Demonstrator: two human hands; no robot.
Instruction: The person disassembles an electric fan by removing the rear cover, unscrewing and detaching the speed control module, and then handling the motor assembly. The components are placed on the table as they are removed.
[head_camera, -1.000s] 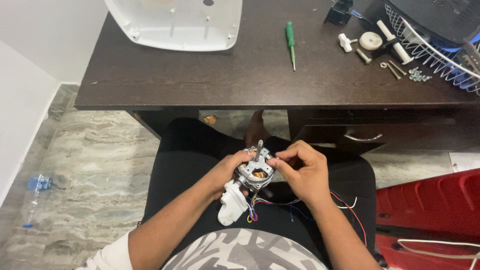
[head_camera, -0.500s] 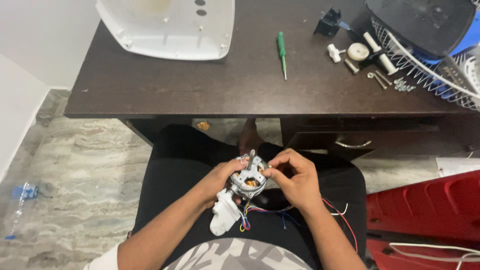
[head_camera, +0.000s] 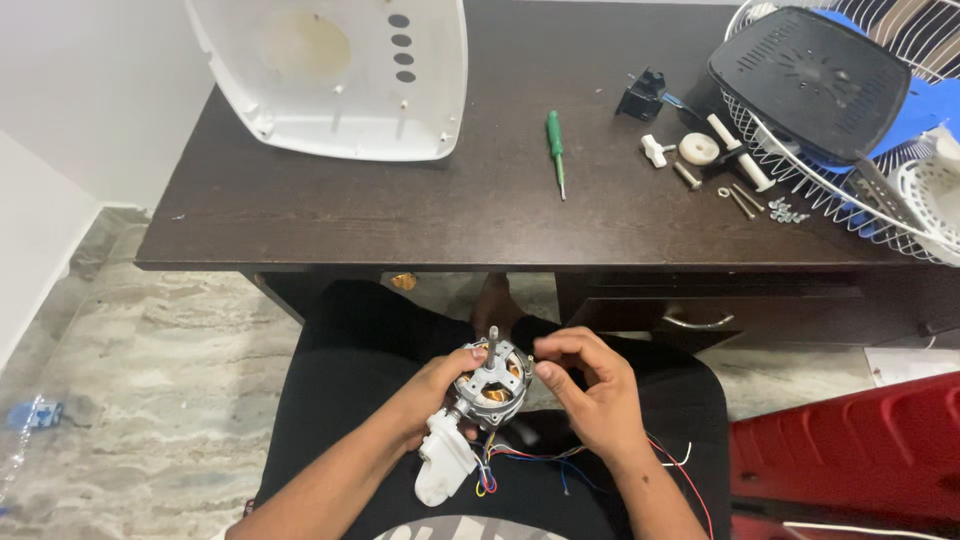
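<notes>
A small electric fan motor (head_camera: 490, 380) with a metal frame, copper windings and an upright shaft rests over my lap. My left hand (head_camera: 432, 388) grips its left side. A white plastic part (head_camera: 443, 460) hangs below it, with coloured wires (head_camera: 560, 458) trailing to the right. My right hand (head_camera: 588, 385) is at the motor's right edge, thumb and forefinger pinched together close to the frame. Whether they hold a small part is hidden.
A dark wooden table (head_camera: 330, 215) stands ahead. On it lie a white fan housing (head_camera: 340, 75), a green screwdriver (head_camera: 555, 145), a black part (head_camera: 642, 95), white knobs and loose screws (head_camera: 735, 190), a wire fan guard (head_camera: 850, 190) and a black cover (head_camera: 810, 80). A red object (head_camera: 850, 450) is at right.
The view has tilted up, showing more of the table. My right hand's fingers have drawn slightly away from the motor frame. My left hand keeps its grip.
</notes>
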